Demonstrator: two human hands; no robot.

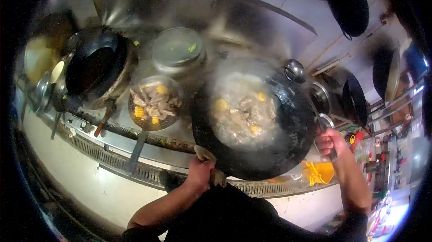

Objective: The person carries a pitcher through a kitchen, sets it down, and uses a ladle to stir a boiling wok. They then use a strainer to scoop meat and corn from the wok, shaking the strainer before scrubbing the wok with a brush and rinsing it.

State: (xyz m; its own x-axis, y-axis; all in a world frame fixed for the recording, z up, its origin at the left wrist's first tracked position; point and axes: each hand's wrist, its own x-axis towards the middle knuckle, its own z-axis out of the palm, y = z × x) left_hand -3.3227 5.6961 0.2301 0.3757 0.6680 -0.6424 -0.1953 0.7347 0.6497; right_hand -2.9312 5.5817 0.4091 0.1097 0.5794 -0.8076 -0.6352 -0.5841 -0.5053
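A large black wok holds steaming broth with pieces of meat and corn. At its near left rim my left hand is closed on a folded, greyish-brown cloth pressed against the wok. My right hand is wrapped round the metal handle of what looks like a ladle, whose shiny bowl shows at the wok's far right rim. Left of the wok, a round perforated strainer with a long handle carries more meat and corn.
Behind the strainer stands a round lidded pot with green scraps on top. Another dark wok sits at the left. A slotted drain runs along the stove's front. Several pans hang on the wall, and a yellow container is at the right.
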